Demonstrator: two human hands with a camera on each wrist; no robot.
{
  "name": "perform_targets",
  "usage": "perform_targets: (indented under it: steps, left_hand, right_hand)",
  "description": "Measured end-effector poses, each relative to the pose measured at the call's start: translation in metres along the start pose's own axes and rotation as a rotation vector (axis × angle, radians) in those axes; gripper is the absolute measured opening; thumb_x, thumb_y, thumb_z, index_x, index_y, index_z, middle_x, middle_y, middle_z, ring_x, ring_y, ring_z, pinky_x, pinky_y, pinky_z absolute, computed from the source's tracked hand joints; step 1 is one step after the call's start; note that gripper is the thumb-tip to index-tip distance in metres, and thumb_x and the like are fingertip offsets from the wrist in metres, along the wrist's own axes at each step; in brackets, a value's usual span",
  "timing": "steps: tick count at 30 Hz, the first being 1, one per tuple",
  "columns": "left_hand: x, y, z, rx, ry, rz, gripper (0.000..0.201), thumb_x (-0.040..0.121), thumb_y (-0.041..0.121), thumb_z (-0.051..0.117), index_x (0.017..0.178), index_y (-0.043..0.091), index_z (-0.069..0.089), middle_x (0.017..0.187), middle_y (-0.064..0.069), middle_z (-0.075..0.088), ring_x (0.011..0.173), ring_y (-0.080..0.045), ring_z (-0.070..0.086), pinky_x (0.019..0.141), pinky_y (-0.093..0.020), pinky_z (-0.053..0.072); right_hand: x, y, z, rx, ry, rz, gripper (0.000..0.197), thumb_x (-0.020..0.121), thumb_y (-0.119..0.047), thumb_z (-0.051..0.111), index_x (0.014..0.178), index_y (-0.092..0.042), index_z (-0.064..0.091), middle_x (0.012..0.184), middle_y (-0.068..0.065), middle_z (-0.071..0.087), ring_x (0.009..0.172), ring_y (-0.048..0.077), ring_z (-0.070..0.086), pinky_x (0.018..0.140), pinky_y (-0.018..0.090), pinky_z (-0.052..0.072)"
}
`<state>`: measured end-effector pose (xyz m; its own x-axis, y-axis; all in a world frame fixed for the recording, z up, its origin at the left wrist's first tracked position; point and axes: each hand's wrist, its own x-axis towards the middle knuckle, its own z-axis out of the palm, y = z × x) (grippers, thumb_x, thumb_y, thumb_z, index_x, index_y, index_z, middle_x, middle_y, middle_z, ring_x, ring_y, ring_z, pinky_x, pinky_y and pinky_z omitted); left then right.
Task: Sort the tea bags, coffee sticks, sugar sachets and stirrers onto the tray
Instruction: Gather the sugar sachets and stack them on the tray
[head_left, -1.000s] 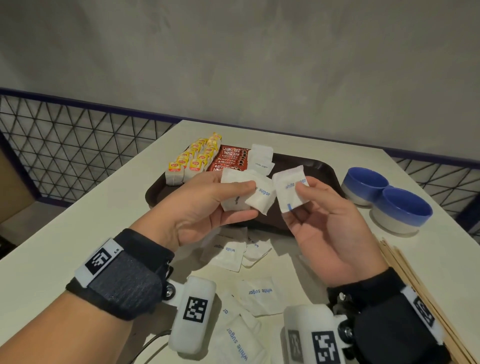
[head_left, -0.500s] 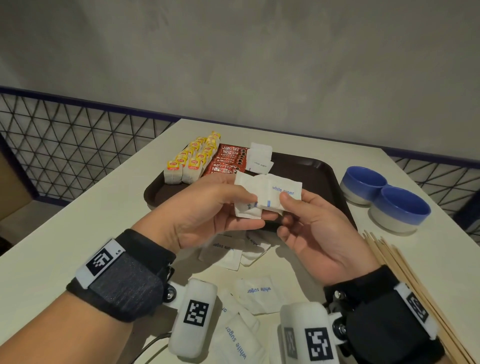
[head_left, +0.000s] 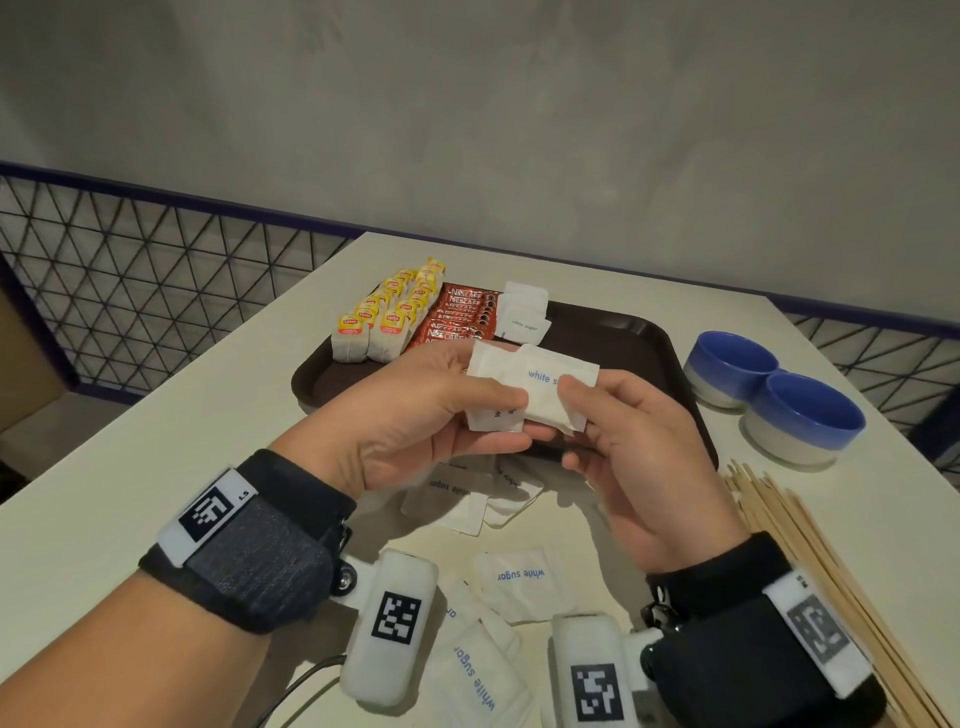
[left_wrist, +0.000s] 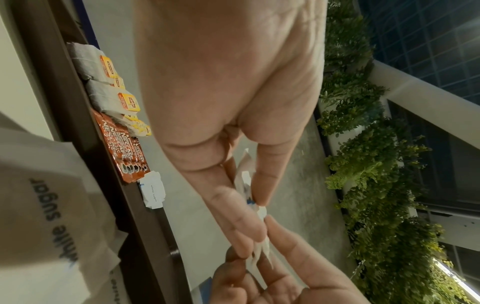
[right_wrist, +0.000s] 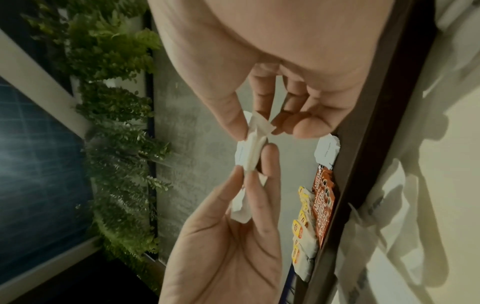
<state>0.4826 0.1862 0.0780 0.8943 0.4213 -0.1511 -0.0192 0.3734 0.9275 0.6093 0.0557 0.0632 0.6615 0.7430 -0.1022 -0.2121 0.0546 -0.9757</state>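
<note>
Both hands hold a small stack of white sugar sachets (head_left: 535, 389) in the air above the near edge of the dark brown tray (head_left: 639, 343). My left hand (head_left: 441, 415) pinches the stack from the left between thumb and fingers. My right hand (head_left: 613, 431) pinches its right end with thumb and forefinger. The stack of sachets (left_wrist: 255, 207) shows edge-on in the left wrist view and again (right_wrist: 250, 156) in the right wrist view. On the tray stand yellow-tagged tea bags (head_left: 387, 319), red coffee sticks (head_left: 460, 317) and a few sugar sachets (head_left: 524, 314).
Several loose sugar sachets (head_left: 519, 582) lie on the white table (head_left: 104, 493) below my hands. Wooden stirrers (head_left: 821, 571) lie in a bundle at the right. Two blue bowls (head_left: 774, 400) stand right of the tray. A wire mesh fence (head_left: 130, 301) runs along the left.
My right hand brought its single sachet leftward onto the sachets in my left hand. The two hands now meet on one stack.
</note>
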Motion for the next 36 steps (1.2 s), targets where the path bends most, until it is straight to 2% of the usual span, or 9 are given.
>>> perform_targets:
  steps: [4,8,13,18,22,26,30,33,36]
  left_hand:
    - [-0.001,0.002,-0.001,-0.005,0.027,-0.006,0.038,0.095,-0.007,0.06,0.129,0.01,0.063,0.118,-0.015,0.077,0.103,-0.032,0.076,0.077,-0.031,0.065]
    - [-0.006,0.007,-0.001,0.004,0.033,-0.017,0.039,0.096,-0.008,0.059,0.129,0.011,0.061,0.119,-0.015,0.076,0.1,-0.032,0.077,0.07,-0.03,0.066]
    - [-0.007,0.011,-0.005,0.012,0.084,-0.029,0.037,0.098,-0.005,0.059,0.132,0.008,0.059,0.121,-0.017,0.075,0.099,-0.033,0.078,0.071,-0.034,0.066]
    - [-0.001,0.015,-0.018,-0.027,0.218,-0.004,0.033,0.098,-0.002,0.053,0.13,0.004,0.056,0.104,-0.017,0.079,0.09,-0.031,0.079,0.062,-0.03,0.065]
    - [-0.002,0.019,-0.022,-0.078,0.259,0.012,0.022,0.099,0.003,0.055,0.121,0.006,0.058,0.1,-0.015,0.08,0.086,-0.03,0.08,0.068,-0.033,0.066]
    - [-0.005,0.024,-0.024,-0.097,0.259,0.019,0.011,0.1,0.006,0.056,0.11,0.011,0.059,0.097,-0.014,0.081,0.085,-0.029,0.08,0.072,-0.036,0.066]
    - [-0.002,0.026,-0.029,-0.108,0.273,0.028,0.018,0.1,0.007,0.057,0.117,0.008,0.062,0.094,-0.013,0.081,0.081,-0.028,0.08,0.068,-0.036,0.066]
    - [0.0,0.026,-0.031,-0.129,0.287,0.026,0.018,0.099,0.005,0.058,0.116,0.007,0.062,0.092,-0.013,0.081,0.08,-0.028,0.08,0.067,-0.036,0.066]
    - [0.002,0.024,-0.033,-0.153,0.31,0.028,0.022,0.099,0.005,0.058,0.121,0.004,0.062,0.092,-0.014,0.081,0.079,-0.029,0.08,0.065,-0.036,0.066]
  right_hand:
    - [-0.002,-0.003,0.001,-0.049,-0.015,-0.044,0.009,0.094,-0.011,0.069,0.102,-0.009,0.072,0.103,0.008,0.078,0.083,0.026,0.06,0.056,0.029,0.047]
    - [-0.005,-0.012,-0.004,-0.332,-0.047,-0.143,0.01,0.091,-0.01,0.069,0.096,-0.016,0.076,0.094,0.007,0.076,0.074,0.018,0.06,0.061,0.032,0.046]
    - [-0.006,-0.037,0.002,-0.523,-0.104,-0.115,0.011,0.088,-0.003,0.069,0.087,-0.013,0.075,0.087,0.014,0.074,0.069,0.02,0.059,0.059,0.033,0.045]
    - [0.048,-0.082,0.021,-0.53,-0.024,-0.162,0.014,0.081,0.005,0.064,0.077,-0.008,0.061,0.057,0.005,0.059,0.051,0.015,0.051,0.049,0.029,0.037]
    - [0.124,-0.09,0.03,-0.741,-0.085,-0.044,0.017,0.087,0.004,0.067,0.089,-0.011,0.058,0.079,0.014,0.065,0.06,0.018,0.058,0.057,0.031,0.046]
    - [0.178,-0.063,0.023,-1.115,-0.165,0.165,0.017,0.09,0.002,0.07,0.092,-0.011,0.059,0.073,0.013,0.063,0.058,0.018,0.059,0.057,0.029,0.049]
    - [0.211,-0.044,0.019,-1.108,-0.113,0.18,0.016,0.087,0.006,0.071,0.095,-0.005,0.062,0.083,0.02,0.067,0.062,0.023,0.065,0.056,0.031,0.054]
    - [0.222,-0.037,0.024,-1.127,-0.077,0.172,0.014,0.087,0.003,0.072,0.095,-0.003,0.063,0.089,0.022,0.071,0.066,0.025,0.07,0.063,0.035,0.06]
    - [0.225,-0.034,0.029,-1.215,-0.055,0.165,0.02,0.085,-0.009,0.08,0.091,0.001,0.064,0.081,0.018,0.07,0.055,0.021,0.07,0.052,0.028,0.057]
